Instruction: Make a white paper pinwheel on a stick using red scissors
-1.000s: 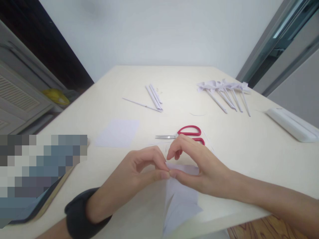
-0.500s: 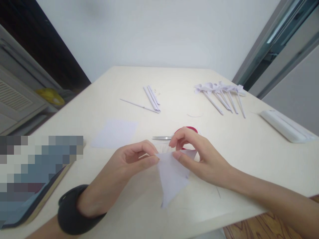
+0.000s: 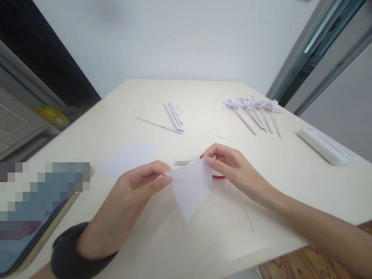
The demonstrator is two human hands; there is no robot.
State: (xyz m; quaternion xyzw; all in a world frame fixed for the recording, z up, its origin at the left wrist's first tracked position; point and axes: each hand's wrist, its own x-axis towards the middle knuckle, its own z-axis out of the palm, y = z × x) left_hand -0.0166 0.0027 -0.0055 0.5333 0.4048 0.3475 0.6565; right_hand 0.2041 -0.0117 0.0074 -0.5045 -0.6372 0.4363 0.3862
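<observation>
A white triangular piece of paper (image 3: pixel 192 188) hangs point-down just above the table, held by its two upper corners. My left hand (image 3: pixel 132 201), with a black band on the wrist, pinches the left corner between thumb and forefinger. My right hand (image 3: pixel 232 166) pinches the right corner. Red-handled scissors (image 3: pixel 188 164) lie on the table right behind the paper, mostly hidden by my right hand; only the blade tips and a bit of handle show.
A cream table (image 3: pixel 290 182) carries a flat white sheet (image 3: pixel 128 159) at the left, rolled paper sticks (image 3: pixel 171 116) at the back, several paper pinwheels (image 3: pixel 252 110) at the back right, a long white block (image 3: pixel 325 145) at the right and a tablet (image 3: pixel 31 228) at the near left.
Both hands lifted the paper off the table and moved apart, spreading it from a folded shape under the fingers into an open hanging triangle.
</observation>
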